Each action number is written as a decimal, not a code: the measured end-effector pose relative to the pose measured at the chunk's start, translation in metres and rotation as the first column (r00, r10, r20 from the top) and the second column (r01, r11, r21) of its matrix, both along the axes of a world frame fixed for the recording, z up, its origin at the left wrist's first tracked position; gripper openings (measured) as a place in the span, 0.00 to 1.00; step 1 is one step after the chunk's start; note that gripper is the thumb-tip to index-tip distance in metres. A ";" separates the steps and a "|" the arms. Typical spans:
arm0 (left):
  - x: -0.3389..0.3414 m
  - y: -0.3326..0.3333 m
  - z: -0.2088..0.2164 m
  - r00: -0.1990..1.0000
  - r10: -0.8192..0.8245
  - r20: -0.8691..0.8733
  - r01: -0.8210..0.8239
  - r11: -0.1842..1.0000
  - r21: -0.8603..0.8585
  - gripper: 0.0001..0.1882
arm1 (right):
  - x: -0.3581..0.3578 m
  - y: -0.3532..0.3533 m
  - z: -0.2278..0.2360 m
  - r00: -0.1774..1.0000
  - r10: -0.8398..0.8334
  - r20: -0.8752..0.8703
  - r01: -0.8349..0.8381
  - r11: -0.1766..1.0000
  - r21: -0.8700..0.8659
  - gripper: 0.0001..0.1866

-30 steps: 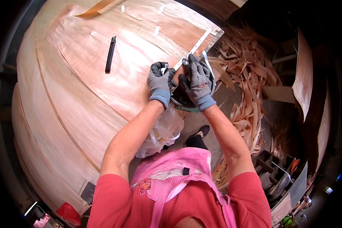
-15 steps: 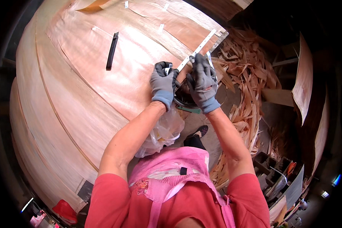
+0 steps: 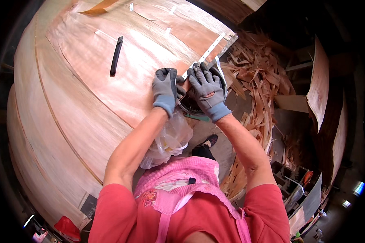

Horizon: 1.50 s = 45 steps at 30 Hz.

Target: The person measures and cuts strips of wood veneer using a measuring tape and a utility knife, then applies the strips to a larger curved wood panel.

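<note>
A white perforated tape strip (image 3: 212, 47) lies near the right-hand edge of a large wood veneer sheet (image 3: 129, 93). My right hand (image 3: 208, 87), in a grey glove, rests with its fingers stretched over the near part of the strip. Another length of white tape (image 3: 220, 68) hangs past these fingers at the sheet's edge. My left hand (image 3: 165, 87), gloved too, is closed in a pinch beside the strip's near end, with a sliver of white tape between its fingers. Left of it on the veneer lies a black utility knife (image 3: 116, 56).
Several small white tape pieces (image 3: 168, 31) dot the veneer. A dark round container (image 3: 190, 106) sits below my hands, beside a clear plastic bag (image 3: 168, 139). Veneer scraps (image 3: 259, 77) heap on the floor at right. Curved boards (image 3: 318, 85) stand farther right.
My right hand has flattened and slid down along the strip toward its near end. The left hand has shifted slightly left and down. The whole view has moved a little.
</note>
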<state>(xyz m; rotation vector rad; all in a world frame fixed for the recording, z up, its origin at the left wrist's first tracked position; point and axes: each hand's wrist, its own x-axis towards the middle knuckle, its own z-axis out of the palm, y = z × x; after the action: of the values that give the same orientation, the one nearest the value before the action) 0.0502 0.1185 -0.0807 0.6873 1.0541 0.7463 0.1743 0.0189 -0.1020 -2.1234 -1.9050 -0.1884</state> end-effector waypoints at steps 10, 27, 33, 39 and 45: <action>-0.072 0.008 0.023 0.949 -0.281 0.140 0.278 0.960 0.045 0.20 | -0.009 -0.004 0.005 0.999 0.023 0.036 -0.018 0.989 -0.149 0.32; -0.059 0.025 0.030 0.693 -0.719 0.053 0.701 0.690 0.181 0.37 | -0.027 -0.050 0.028 0.768 -0.123 -0.629 0.260 0.957 0.130 0.34; -0.051 0.029 0.005 0.745 -0.664 0.061 0.657 0.747 0.100 0.36 | -0.042 -0.033 0.026 0.925 -0.051 -0.378 0.131 0.973 0.190 0.39; -0.051 0.038 -0.003 0.718 -0.693 0.062 0.695 0.719 -0.007 0.34 | -0.046 -0.017 -0.004 0.964 0.015 -0.267 0.026 0.988 0.151 0.38; -0.054 0.024 0.024 0.750 -0.600 -0.278 0.644 0.758 0.102 0.34 | -0.051 -0.015 -0.002 0.973 0.007 -0.231 0.005 0.999 0.053 0.36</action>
<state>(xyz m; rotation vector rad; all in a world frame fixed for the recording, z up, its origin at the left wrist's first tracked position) -0.0034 0.1423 -0.0565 1.2452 0.8744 0.1731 0.1234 0.0043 -0.1044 -2.0115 -1.7475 0.0093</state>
